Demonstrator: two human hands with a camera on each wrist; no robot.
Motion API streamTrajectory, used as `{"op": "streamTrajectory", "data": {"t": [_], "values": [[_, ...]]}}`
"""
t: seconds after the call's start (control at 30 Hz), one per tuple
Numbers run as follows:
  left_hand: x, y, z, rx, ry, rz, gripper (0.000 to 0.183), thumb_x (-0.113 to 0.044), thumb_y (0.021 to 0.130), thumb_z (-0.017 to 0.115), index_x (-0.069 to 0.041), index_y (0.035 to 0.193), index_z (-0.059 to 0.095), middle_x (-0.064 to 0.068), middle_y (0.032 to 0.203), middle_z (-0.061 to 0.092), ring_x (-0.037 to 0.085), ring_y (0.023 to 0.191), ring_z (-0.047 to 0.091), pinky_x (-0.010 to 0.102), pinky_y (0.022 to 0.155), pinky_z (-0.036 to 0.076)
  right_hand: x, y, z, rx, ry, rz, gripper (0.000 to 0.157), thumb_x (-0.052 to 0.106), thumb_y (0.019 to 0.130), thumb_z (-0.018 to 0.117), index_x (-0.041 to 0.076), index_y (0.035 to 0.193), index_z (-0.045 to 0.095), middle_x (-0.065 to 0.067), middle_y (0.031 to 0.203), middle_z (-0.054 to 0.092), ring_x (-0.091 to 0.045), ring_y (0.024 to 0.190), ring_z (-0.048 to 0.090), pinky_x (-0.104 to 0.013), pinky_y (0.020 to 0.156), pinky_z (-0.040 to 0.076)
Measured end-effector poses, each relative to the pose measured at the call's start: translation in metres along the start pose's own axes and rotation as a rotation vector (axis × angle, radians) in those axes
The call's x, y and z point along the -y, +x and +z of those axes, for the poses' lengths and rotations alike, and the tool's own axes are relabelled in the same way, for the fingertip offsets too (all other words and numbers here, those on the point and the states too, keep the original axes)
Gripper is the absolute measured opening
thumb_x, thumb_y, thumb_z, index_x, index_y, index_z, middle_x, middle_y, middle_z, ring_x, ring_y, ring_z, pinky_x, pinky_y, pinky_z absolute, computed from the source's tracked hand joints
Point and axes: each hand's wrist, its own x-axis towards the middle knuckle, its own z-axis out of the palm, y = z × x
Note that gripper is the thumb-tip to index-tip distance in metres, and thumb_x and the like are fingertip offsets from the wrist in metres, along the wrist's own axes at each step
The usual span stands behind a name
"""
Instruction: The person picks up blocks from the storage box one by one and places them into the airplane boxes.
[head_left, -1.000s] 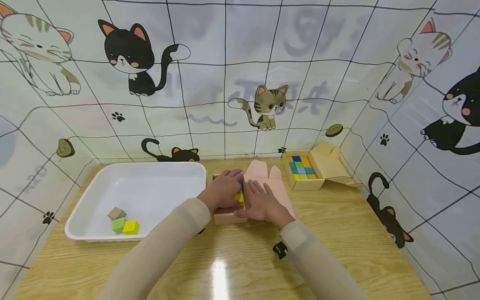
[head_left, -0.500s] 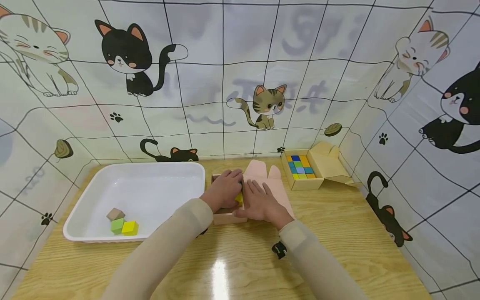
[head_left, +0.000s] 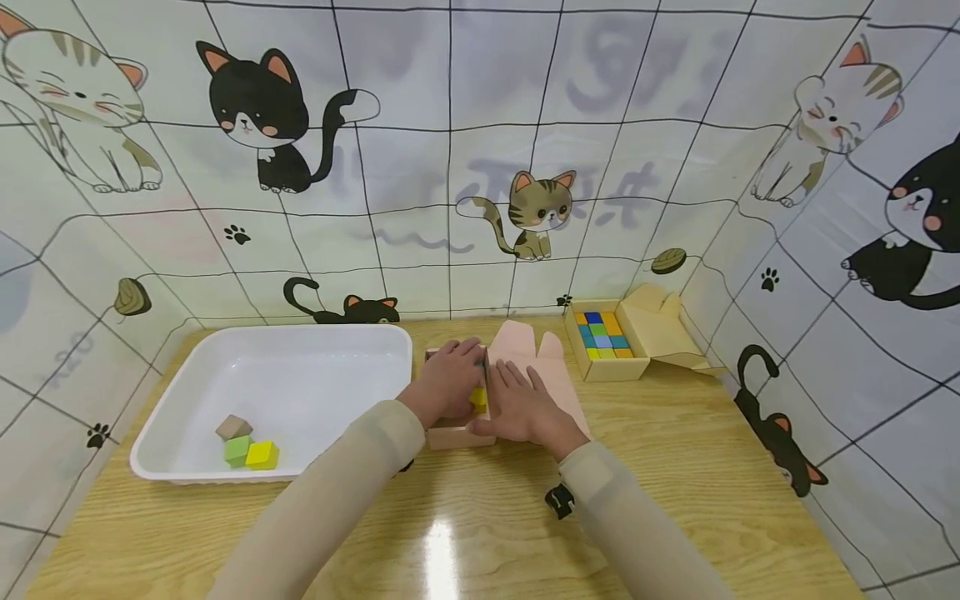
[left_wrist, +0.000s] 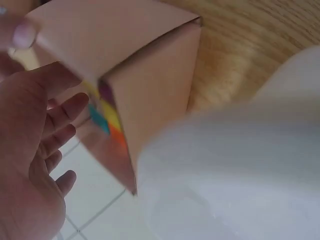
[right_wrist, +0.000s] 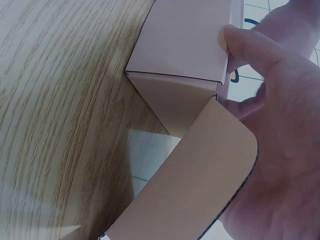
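Observation:
A pink cardboard box (head_left: 461, 439) stands mid-table with its lid (head_left: 561, 375) folded out to the right. My left hand (head_left: 441, 379) reaches into its top, fingers loosely bent. By those fingertips shows a yellow block (head_left: 477, 400); more coloured blocks (left_wrist: 114, 117) appear inside the box in the left wrist view. No block is visible in the left hand, though the box hides part of the thumb. My right hand (head_left: 525, 404) rests along the box's right side with straight fingers, over the lid; its thumb touches the near wall, as the right wrist view (right_wrist: 285, 135) also shows.
A white tray (head_left: 322, 346) stands left, with a brown block (head_left: 234, 427), a green block (head_left: 237, 451) and a yellow cube (head_left: 262, 455) in it. A tan box (head_left: 613, 372) filled with coloured blocks sits back right, lid open. Cat-printed sheeting (head_left: 420, 167) surrounds the table.
My left hand has shifted slightly inside the pink box, and the yellow block by its fingertips sits a little nearer. The right hand and the tray's blocks have not visibly moved.

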Motion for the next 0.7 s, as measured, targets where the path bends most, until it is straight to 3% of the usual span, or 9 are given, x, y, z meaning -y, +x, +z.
{"op": "streamTrajectory", "data": {"t": [0.17, 0.33, 0.43, 0.7], "values": [[0.021, -0.011, -0.009, -0.041, -0.078, -0.047, 0.047, -0.046, 0.077, 0.066, -0.02, 0.116, 0.063, 0.001, 0.136, 0.043, 0.023, 0.139, 0.021, 0.043, 0.115, 0.022, -0.002, 0.001, 0.003, -0.008, 0.013, 0.009, 0.102, 0.072, 0.078, 0.045, 0.007, 0.147, 0.009, -0.01, 0.155, 0.009, -0.026, 0.144, 0.007, -0.051, 0.116, 0.006], [0.054, -0.032, -0.011, -0.107, -0.145, -0.13, 0.029, -0.041, 0.076, 0.069, -0.018, 0.093, 0.068, 0.004, 0.132, 0.047, 0.026, 0.138, 0.022, 0.046, 0.114, 0.022, -0.002, 0.001, 0.004, -0.021, 0.032, 0.02, 0.104, 0.072, 0.076, 0.047, 0.008, 0.147, 0.01, -0.009, 0.155, 0.011, -0.025, 0.144, 0.008, -0.049, 0.116, 0.005], [0.075, -0.048, -0.009, -0.136, -0.167, -0.164, 0.023, -0.039, 0.077, 0.068, -0.017, 0.086, 0.067, 0.005, 0.13, 0.048, 0.028, 0.138, 0.022, 0.047, 0.113, 0.023, -0.002, 0.001, 0.004, -0.031, 0.042, 0.017, 0.104, 0.072, 0.075, 0.048, 0.007, 0.147, 0.011, -0.009, 0.155, 0.012, -0.025, 0.144, 0.009, -0.049, 0.116, 0.006], [0.126, -0.103, -0.003, -0.175, -0.247, -0.268, 0.024, -0.033, 0.077, 0.071, -0.013, 0.09, 0.067, 0.01, 0.13, 0.046, 0.033, 0.137, 0.021, 0.055, 0.109, 0.023, -0.002, 0.001, 0.006, -0.042, 0.04, 0.009, 0.104, 0.073, 0.075, 0.047, 0.007, 0.147, 0.012, -0.01, 0.155, 0.012, -0.025, 0.144, 0.01, -0.049, 0.116, 0.005]]}}
